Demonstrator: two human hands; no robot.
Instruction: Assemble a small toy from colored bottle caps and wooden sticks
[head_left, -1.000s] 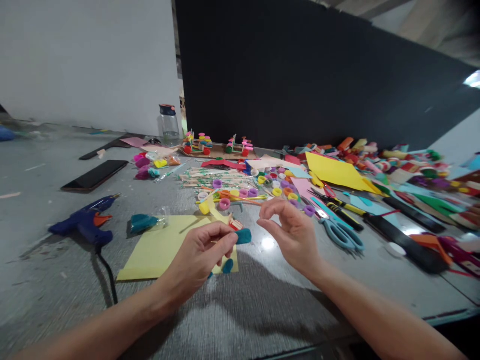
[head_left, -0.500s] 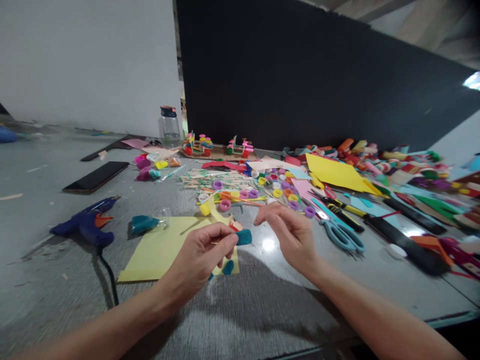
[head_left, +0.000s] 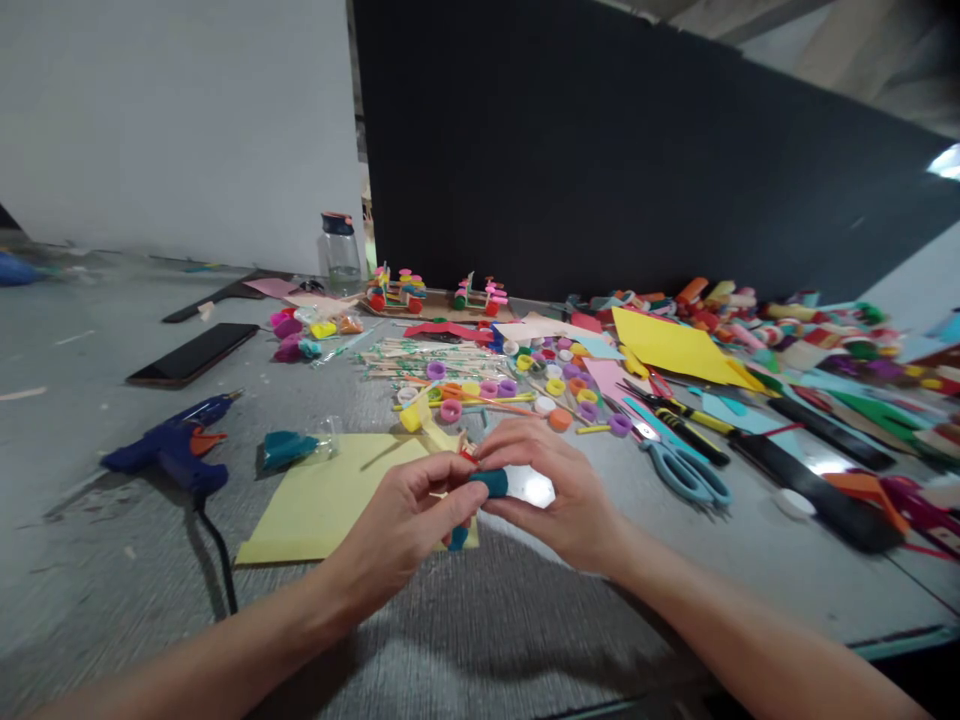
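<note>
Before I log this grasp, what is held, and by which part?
The teal piece, pinched at its left end by the left hand; whether the right hand also holds it is unclear.

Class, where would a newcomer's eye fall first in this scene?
Front and centre, the left hand pinches a small teal piece, with the right hand close beside it. A dark blue glue gun lies at the left, while a bright yellow sheet stands out farther back, right of centre.

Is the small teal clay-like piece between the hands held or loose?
Held: the left hand pinches one end of the small teal piece; the right hand curls around it.
</note>
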